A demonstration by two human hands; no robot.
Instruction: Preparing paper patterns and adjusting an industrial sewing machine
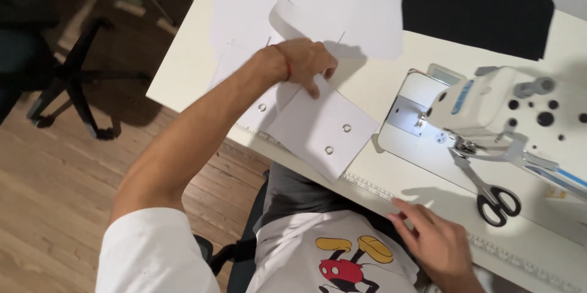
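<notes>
My left hand (306, 63) reaches across the cream table (183, 66), fingers bent and pressing on a white paper pattern piece (324, 131) that has two metal eyelets. A red thread band circles that wrist. Other white paper sheets (361, 14) lie under and beyond the hand, one of them curling up. My right hand (437, 241) rests flat on the table's near edge beside the printed ruler strip (367, 186), holding nothing.
A white sewing machine (489, 106) stands at the right with black-handled scissors (492, 195) lying on its bed. Black fabric (471, 2) covers the far side. A black office chair base (73, 79) stands on the wooden floor at left.
</notes>
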